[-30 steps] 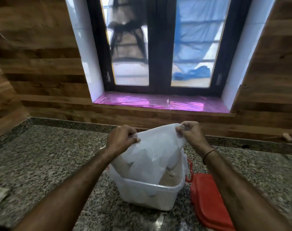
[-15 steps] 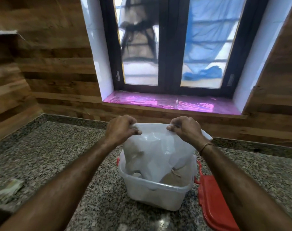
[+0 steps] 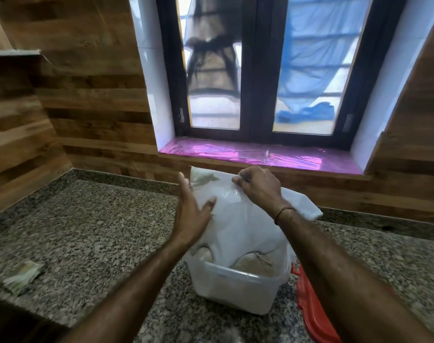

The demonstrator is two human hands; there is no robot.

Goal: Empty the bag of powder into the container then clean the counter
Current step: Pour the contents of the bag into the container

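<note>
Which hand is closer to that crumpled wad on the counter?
Left. The left hand rests open on the bag, right of the wad; the right hand pinches the bag's top, even farther right.

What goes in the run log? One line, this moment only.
left hand: flat on bag | right hand: pinches bag top | bag: hangs into container | powder: in container | red lid: on counter beside container

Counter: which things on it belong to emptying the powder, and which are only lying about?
Job: bag, pinched at its top by the right hand, left hand flat against it; powder in the container; the counter itself.
Lying about: red lid beside the container; folded scrap at the far left.
</note>
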